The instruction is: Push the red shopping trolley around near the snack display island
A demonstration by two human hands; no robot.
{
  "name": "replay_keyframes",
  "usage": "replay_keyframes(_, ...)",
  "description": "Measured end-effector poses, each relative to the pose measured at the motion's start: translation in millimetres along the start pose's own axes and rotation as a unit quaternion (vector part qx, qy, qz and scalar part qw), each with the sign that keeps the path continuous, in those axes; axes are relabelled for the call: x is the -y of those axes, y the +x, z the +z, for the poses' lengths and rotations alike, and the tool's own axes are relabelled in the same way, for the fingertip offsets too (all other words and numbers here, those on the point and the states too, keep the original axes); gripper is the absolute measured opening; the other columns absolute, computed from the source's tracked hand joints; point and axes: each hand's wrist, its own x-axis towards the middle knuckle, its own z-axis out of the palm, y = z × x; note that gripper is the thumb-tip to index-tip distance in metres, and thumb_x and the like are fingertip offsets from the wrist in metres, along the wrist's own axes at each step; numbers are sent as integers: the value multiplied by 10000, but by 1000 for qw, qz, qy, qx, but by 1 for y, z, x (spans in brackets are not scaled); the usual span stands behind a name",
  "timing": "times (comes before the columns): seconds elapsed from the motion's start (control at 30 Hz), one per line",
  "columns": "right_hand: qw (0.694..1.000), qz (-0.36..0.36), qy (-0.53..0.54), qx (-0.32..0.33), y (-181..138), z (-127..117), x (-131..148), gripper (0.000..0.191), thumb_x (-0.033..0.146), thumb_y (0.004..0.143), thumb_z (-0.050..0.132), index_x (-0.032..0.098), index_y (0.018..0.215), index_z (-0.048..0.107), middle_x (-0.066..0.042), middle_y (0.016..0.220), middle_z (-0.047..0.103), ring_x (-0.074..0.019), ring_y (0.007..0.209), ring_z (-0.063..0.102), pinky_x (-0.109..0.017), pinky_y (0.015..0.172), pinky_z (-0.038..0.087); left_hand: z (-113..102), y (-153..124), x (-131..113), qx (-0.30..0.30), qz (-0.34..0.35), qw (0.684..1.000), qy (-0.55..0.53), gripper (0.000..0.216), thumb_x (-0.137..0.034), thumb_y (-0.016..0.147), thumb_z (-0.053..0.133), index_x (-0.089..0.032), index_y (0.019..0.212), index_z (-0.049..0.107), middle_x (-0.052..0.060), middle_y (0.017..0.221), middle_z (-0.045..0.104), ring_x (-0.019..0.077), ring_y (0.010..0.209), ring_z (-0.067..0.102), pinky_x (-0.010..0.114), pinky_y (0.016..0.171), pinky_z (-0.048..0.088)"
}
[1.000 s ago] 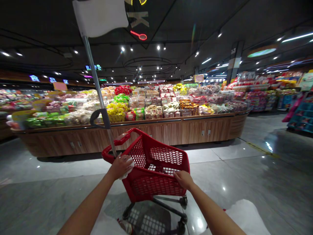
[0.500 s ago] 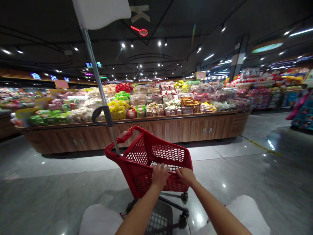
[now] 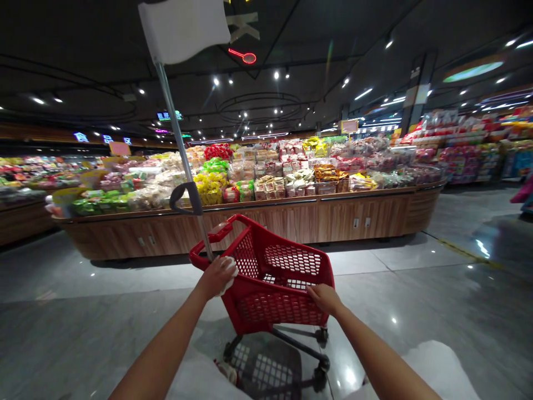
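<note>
A red shopping cart (image 3: 278, 303) stands right in front of me, side on, its handle end at the left. My left hand (image 3: 217, 276) is closed around a crumpled white cloth (image 3: 228, 276) at the near rim, close to the handle (image 3: 220, 232). It could be a wipe or a tissue; the folds hide its exact kind. Further right, my right hand (image 3: 325, 299) grips the same near rim, with its fingers over the edge. The basket shows its perforated red walls. A metal pole (image 3: 174, 122) with a white flag (image 3: 187, 30) rises from the handle end.
Behind the cart runs a long wooden display counter (image 3: 287, 219) heaped with packaged snacks (image 3: 268, 188). More stacked goods (image 3: 462, 150) stand at the right, near a pillar (image 3: 416, 94). Shiny grey floor (image 3: 416, 294) surrounds the cart. A grey loop grip (image 3: 187, 198) sits on the pole.
My left hand has moved left along the near rim with the white cloth, from mid-rim to the handle end. My right hand stays on the rim. The whole view has shifted slightly.
</note>
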Motion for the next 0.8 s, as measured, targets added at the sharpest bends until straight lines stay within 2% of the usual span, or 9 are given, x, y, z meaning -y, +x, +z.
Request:
replay_keyframes(0.07,1000,3,-3,-1,1,1,4,556,418,1015,230,196,877,720,-84,932,732,-205,882,655,-267,662,331,-1,-3,3,-18,-19,1000,4,171,-148,866,555,-219,992,648,88,1175,577,255,1172,463,454,1054,348)
replay_keyframes(0.17,1000,14,-14,-1,1,3,10,561,420,1013,220,197,895,721,-91,954,733,-213,891,658,-269,678,351,5,4,-22,-34,-80,996,-14,144,-182,902,528,-210,985,642,85,1143,591,255,1137,480,460,1025,366)
replay_keyframes(0.27,999,26,-24,4,-1,3,15,583,418,1012,195,193,909,723,-100,979,732,-219,896,661,-271,705,375,14,26,-71,31,-58,995,-70,188,-300,898,583,-226,1069,612,65,1113,609,249,1051,523,442,939,415)
replay_keyframes(0.37,999,31,-31,7,-4,3,18,608,430,1011,173,185,932,724,-110,1003,729,-220,919,659,-272,743,392,23,59,-135,116,-19,986,-118,299,-424,853,639,-212,1061,598,75,1110,609,252,981,557,398,820,453)
replay_keyframes(0.47,999,31,-35,11,-5,1,19,602,425,1012,177,172,962,721,-119,1027,726,-222,948,655,-270,763,400,29,91,-193,139,-26,980,-143,308,-437,854,629,-200,1048,597,101,1096,604,273,976,562,392,770,451)
replay_keyframes(0.53,999,28,-37,16,-5,0,18,596,409,1014,177,170,962,721,-119,1029,726,-221,946,657,-268,757,402,32,104,-218,131,-42,978,-156,244,-385,892,576,-198,1047,605,120,1080,604,277,979,559,400,765,448)
replay_keyframes(0.6,999,20,-36,14,-5,-2,15,600,405,1016,169,179,959,722,-110,1019,728,-217,937,660,-265,747,401,33,109,-227,121,-47,979,-161,201,-335,922,518,-197,1032,616,128,1061,607,275,972,559,405,761,449)
replay_keyframes(0.67,999,13,-33,12,-4,-3,13,602,421,1016,168,194,962,723,-99,1009,730,-211,930,661,-260,738,399,33,107,-222,119,-34,981,-151,189,-315,930,495,-194,998,623,123,1030,614,267,946,565,398,751,449)
replay_keyframes(0.8,999,23,-22,15,1,-6,7,609,459,1009,188,201,933,734,-98,977,734,-212,902,665,-258,711,390,30,88,-170,121,-22,987,-104,152,-292,910,529,-177,942,622,106,948,618,244,884,573,366,729,439)
